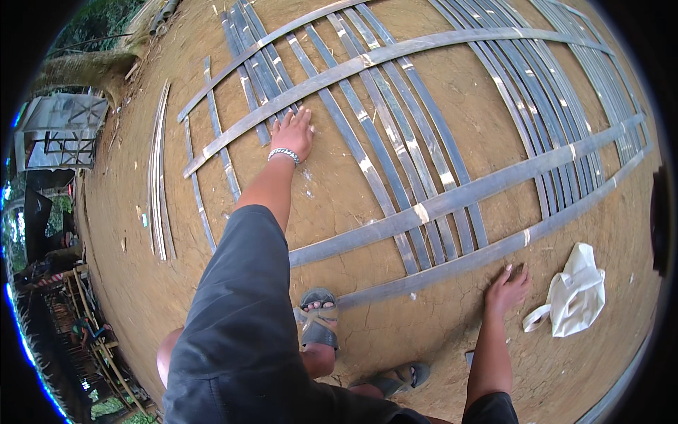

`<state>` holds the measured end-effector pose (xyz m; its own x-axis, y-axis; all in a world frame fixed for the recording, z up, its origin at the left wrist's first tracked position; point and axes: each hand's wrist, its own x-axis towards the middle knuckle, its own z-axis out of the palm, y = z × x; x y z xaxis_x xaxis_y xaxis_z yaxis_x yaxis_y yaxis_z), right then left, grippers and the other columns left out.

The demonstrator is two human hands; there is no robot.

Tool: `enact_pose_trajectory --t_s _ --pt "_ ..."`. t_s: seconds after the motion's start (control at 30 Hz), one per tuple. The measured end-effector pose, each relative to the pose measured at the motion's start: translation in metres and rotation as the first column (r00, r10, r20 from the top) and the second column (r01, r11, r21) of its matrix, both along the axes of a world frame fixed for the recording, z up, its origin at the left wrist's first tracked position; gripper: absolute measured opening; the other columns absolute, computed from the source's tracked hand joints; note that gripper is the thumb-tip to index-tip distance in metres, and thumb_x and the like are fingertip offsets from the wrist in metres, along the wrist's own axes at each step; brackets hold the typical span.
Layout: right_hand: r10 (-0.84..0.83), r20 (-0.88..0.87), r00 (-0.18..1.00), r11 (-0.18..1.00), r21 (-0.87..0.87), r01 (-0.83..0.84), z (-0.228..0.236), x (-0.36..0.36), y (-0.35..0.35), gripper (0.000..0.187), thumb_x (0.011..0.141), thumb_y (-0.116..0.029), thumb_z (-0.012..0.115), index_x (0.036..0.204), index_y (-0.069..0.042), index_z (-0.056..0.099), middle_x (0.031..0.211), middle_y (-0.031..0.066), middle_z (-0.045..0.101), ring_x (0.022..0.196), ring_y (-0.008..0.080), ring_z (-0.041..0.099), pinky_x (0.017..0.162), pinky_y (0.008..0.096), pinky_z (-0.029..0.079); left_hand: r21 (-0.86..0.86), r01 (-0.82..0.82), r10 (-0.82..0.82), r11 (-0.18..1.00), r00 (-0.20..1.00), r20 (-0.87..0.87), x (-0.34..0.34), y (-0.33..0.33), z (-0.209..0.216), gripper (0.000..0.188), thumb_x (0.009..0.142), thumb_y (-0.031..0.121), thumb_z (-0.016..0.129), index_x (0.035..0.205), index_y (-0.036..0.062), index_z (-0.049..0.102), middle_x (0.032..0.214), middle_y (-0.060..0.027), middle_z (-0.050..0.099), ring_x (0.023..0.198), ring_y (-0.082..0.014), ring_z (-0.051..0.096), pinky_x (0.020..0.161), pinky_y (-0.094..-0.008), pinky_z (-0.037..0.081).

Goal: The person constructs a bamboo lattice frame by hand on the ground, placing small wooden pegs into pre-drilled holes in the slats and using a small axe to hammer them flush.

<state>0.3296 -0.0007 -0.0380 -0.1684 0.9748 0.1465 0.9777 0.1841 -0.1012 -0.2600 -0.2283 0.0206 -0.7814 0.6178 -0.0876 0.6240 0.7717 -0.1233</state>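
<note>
A lattice of dark split bamboo slats lies on the ground, with long crosswise slats over and under several shorter slats. My left hand, a bracelet at its wrist, reaches out to the ends of a bunch of slats at the upper left. Its fingers are stretched out by a long slat's edge; whether they press on a slat I cannot tell. Just below the nearest long slat, my right hand hovers or rests by the ground, fingers apart and slightly bent, with nothing in it.
Right of my right hand lies a white cloth bag. Loose thin strips lie on the bare earth at the left. My sandalled feet stand close to the lattice. A tree trunk and a shelter stand at the far left.
</note>
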Motion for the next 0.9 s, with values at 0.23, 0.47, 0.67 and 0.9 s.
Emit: enact_pose_trajectory --t_s 0.23,0.47,0.67,0.9 --pt "-0.013 0.115 0.993 0.998 -0.061 0.02 0.009 -0.005 0.002 0.063 0.1 -0.055 0.052 0.146 -0.011 0.05 0.145 0.0196 0.048 0.133 0.0396 0.045 0.108 0.0573 0.035 -0.195 0.106 -0.125 0.975 0.988 -0.09 -0.006 -0.016 0.001 0.054 0.107 0.031 0.038 0.159 0.0225 0.032 0.165 0.004 0.033 0.15 -0.0254 0.034 0.124 -0.0549 0.021" --pt "-0.022 0.183 0.983 0.998 -0.048 0.032 0.01 -0.009 0.002 0.069 0.099 -0.062 0.047 0.147 -0.013 0.049 0.149 0.0169 0.045 0.136 0.0382 0.043 0.108 0.057 0.036 -0.232 0.09 -0.123 0.968 0.984 -0.132 -0.015 -0.022 0.002 0.05 0.102 0.022 0.046 0.152 0.0223 0.045 0.158 0.0051 0.044 0.144 -0.0226 0.043 0.123 -0.054 0.024" --pt "-0.067 0.184 0.981 0.989 -0.114 0.089 0.012 -0.013 0.0 0.072 0.097 -0.062 0.05 0.148 -0.012 0.047 0.151 0.0183 0.043 0.139 0.039 0.039 0.109 0.0601 0.032 0.133 -0.131 0.126 0.982 0.991 0.044 -0.016 0.001 0.002 0.043 0.096 0.024 0.056 0.139 0.0156 0.061 0.148 -0.0002 0.057 0.136 -0.0257 0.051 0.118 -0.0482 0.032" --pt "-0.06 0.216 0.975 0.991 -0.103 0.083 0.007 -0.011 0.001 0.074 0.096 -0.064 0.049 0.148 -0.012 0.046 0.153 0.0183 0.041 0.142 0.0393 0.036 0.11 0.0601 0.031 0.429 -0.358 0.442 0.829 0.89 -0.11 0.0 0.012 -0.051 0.048 0.095 0.028 0.062 0.14 0.0136 0.061 0.151 -0.006 0.054 0.134 -0.0272 0.052 0.113 -0.0481 0.036"
